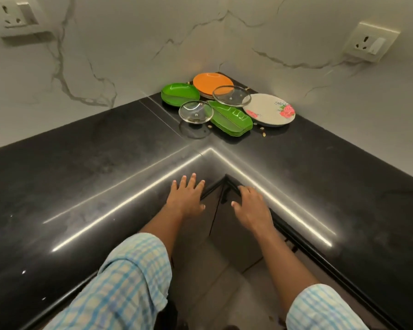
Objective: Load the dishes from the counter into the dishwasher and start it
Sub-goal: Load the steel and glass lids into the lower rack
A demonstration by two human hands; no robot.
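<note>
Resting flat on the bench (81, 163) rim, the left hand (186, 198) lies spread wide; the right hand (252, 207) beside it is half-curled at the rim, holding nothing. Well beyond both hands sit stacked green leaf trays (231, 119), long axis running far-left to near-right, between a glass dish (195, 111) and a floral plate (268, 109).

Looking at a glossy black L-shaped tabletop (81, 175) with everything crammed into the far corner. Got a green oval dish (180, 94) on the left, a stack of orange plates (212, 83) behind, a floral plate (269, 110) on the right, a stack of green leaf-shaped trays (234, 121) in front. Also a small glass lid (195, 112) touching the trays' left end, a bigger glass lid (231, 96) propped across the orange plates and trays, plus crumbs (262, 133) near the floral plate.
</note>
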